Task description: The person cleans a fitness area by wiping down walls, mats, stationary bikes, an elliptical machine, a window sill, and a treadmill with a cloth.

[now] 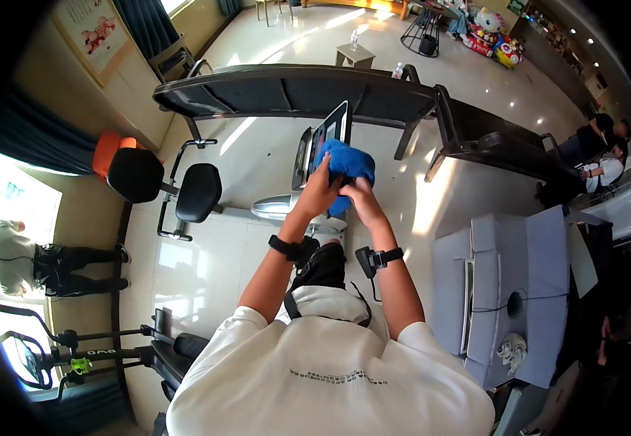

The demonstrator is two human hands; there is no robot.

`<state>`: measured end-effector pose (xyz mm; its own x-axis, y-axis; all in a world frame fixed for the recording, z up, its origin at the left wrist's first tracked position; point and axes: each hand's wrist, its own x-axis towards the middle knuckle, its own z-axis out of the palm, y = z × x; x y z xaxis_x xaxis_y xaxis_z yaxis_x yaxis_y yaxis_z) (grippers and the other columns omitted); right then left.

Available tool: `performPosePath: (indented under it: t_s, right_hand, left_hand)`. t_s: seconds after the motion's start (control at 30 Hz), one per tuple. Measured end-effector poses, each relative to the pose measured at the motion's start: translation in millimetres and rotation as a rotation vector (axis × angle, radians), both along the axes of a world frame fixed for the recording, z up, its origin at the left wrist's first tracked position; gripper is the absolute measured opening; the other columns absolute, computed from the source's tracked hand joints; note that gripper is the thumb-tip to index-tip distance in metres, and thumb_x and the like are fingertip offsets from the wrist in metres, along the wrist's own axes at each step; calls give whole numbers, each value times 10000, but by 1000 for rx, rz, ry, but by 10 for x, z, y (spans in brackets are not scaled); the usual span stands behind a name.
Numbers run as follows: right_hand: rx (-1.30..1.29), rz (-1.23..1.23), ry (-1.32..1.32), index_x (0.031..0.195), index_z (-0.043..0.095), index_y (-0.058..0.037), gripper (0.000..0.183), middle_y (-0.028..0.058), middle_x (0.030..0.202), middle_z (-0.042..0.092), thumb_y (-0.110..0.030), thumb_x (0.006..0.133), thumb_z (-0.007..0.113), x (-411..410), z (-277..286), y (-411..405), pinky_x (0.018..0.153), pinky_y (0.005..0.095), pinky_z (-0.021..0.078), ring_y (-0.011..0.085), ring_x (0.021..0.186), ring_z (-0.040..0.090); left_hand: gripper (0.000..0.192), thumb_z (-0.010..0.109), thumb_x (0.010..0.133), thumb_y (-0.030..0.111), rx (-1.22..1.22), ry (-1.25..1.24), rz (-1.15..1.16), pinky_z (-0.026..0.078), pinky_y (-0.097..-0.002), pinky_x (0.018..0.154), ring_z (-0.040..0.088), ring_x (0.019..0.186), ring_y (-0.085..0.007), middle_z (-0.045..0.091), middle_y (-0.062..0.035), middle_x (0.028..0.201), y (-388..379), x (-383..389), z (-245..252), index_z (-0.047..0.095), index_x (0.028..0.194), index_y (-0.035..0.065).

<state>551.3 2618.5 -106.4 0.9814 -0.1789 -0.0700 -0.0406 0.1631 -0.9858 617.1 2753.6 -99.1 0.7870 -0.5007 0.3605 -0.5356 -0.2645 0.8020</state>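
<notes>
A folded blue cloth (pixel 348 158), which looks like a towel, is held up between both hands. My left hand (pixel 322 188) grips its near left side, with the fingers partly behind the cloth. The near right side is in my right hand (pixel 360 197), and a lower fold of cloth hangs below the hands. Just beyond and to the left stands the console (pixel 340 121) of a recumbent exercise bike, partly hidden by the cloth. Whether the cloth touches it I cannot tell. Below lies the bike's silver housing (pixel 272 206); its black seat (pixel 199 192) is to the left.
A dark bench (pixel 293 92) spans the floor beyond the bike. On the right stands a grey sofa (pixel 484 283) with a crumpled cloth (pixel 512 351). An elliptical trainer (pixel 130 353) occupies the lower left. One person (pixel 59 267) stands left; others sit far right.
</notes>
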Motion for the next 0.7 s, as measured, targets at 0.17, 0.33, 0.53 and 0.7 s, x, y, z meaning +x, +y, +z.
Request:
performPosePath:
  t_s: [0.17, 0.33, 0.53, 0.7]
  right_hand:
    - [429, -21, 150, 1104, 573, -100, 292, -13, 1043, 580, -273, 869, 583, 45, -382, 132, 863, 282, 384, 109, 976, 515]
    - [281, -31, 140, 1242, 527, -110, 498, 0, 1176, 565, -472, 900, 518, 94, -517, 401, 962, 288, 351, 110, 1085, 509]
    - [74, -253, -32, 943, 646, 37, 506, 55, 896, 633, -455, 888, 543, 94, 61, 273, 833, 278, 415, 140, 871, 551]
    - [32, -239, -220, 880, 653, 25, 470, 49, 807, 634, -428, 908, 533, 147, 370, 57, 785, 273, 433, 131, 798, 579]
  left_hand:
    - [570, 607, 841, 67, 23, -196, 73, 485, -406, 749, 616, 862, -426, 610, -286, 936, 16, 45, -385, 352, 1333, -66]
    - [374, 615, 840, 94, 39, 148, 109, 492, -395, 721, 645, 857, -362, 642, -231, 917, 266, 117, -618, 486, 1175, -12]
    - [617, 705, 766, 145, 167, 218, -44, 482, -396, 786, 617, 922, -396, 616, -267, 960, 143, -24, 145, 407, 1255, -83]
    - [607, 747, 734, 138, 25, 124, -136, 471, -388, 839, 597, 992, -350, 585, -235, 1071, -134, -23, 467, 415, 1220, -8]
